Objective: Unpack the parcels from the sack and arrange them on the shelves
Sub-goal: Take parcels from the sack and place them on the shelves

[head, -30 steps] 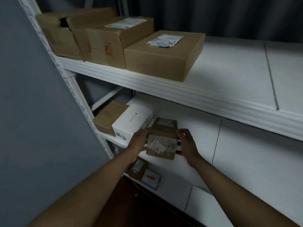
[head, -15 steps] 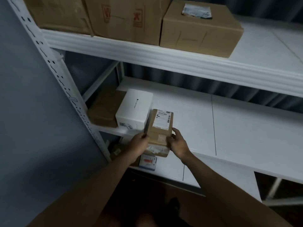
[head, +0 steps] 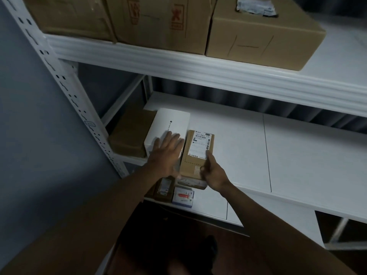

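A small brown parcel [head: 196, 155] with a white shipping label lies flat on the middle shelf [head: 248, 139], right beside a white box [head: 170, 124]. My left hand [head: 166, 153] is spread flat with fingers apart, resting on the white box's near end and left of the parcel. My right hand [head: 213, 171] touches the parcel's near right corner, its thumb on the label and its fingers curled at the parcel's edge. A brown parcel [head: 131, 133] sits left of the white box. The sack is out of view.
Three large cardboard boxes [head: 264, 34] stand on the upper shelf [head: 198, 68]. On the lower shelf [head: 208, 201] lie a small brown packet [head: 165, 187] and a small white box [head: 183, 196]. A perforated white upright [head: 65, 88] and a grey wall border the left side.
The small parcel has been laid flat on the middle shelf beside the white box. My left hand let go and spread over the white box; my right hand stays at the parcel's corner.
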